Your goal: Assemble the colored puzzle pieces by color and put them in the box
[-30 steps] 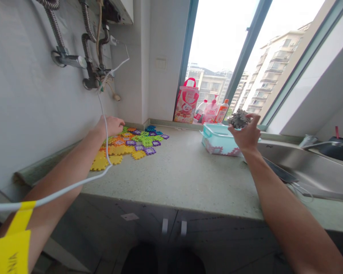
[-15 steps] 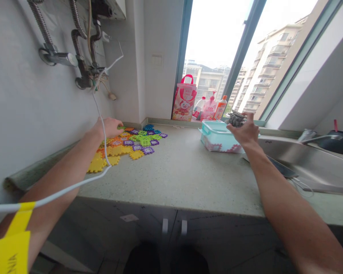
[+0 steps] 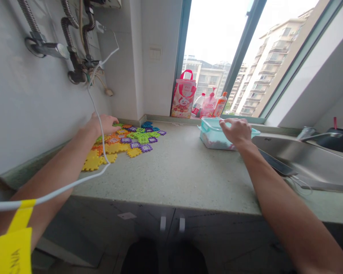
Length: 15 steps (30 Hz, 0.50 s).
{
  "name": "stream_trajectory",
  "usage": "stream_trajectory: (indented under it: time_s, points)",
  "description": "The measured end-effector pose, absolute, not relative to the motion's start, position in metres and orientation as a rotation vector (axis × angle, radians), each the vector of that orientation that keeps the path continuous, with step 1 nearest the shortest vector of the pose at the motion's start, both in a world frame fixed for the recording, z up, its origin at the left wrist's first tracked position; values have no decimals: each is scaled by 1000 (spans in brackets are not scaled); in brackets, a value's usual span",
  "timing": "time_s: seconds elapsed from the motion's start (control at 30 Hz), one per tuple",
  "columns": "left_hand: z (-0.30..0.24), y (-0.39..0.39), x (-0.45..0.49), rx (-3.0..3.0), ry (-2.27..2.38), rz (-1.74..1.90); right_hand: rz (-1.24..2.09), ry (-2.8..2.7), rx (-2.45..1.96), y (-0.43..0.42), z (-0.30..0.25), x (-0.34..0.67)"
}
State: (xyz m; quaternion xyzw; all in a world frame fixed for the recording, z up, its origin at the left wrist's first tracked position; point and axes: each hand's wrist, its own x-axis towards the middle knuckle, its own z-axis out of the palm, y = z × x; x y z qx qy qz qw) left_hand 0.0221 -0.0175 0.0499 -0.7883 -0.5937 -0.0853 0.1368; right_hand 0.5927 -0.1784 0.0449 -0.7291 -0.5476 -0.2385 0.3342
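While coloured plastic puzzle tiles point(image 3: 122, 142) were left spread on the speckled counter point(image 3: 177, 171) under the left hand point(image 3: 103, 123), the right hand point(image 3: 236, 131) was held over the turquoise plastic box point(image 3: 210, 133), though what either hand's fingers grasped could not be told.

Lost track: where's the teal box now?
Head view: the teal box sits right of centre on the counter, under the right hand, beside the sink.

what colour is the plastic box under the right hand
The plastic box is light teal, pinkish along the bottom; the head view shows it.
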Motion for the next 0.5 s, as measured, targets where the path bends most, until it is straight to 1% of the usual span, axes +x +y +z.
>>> stream_trajectory:
  time_s: [0.1, 0.2, 0.33, 0.43, 0.5]
  points:
    - [54, -37, 43, -2195, -1706, -176, -693, -1568, -1634, -180, 44, 570]
    - [52, -53, 69, -2225, -1529, -232, -649, -1796, -1384, -183, 39, 543]
    - [39, -62, 98, -2521, -1196, -304, -505, -2069, -1140, -178, 24, 516]
    - [29, -65, 112, -2769, -995, -217, -437, -2196, -1016, -170, 10, 512]
    - [24, -65, 116, -2801, -988, -112, -424, -2235, -969, -165, 4, 515]
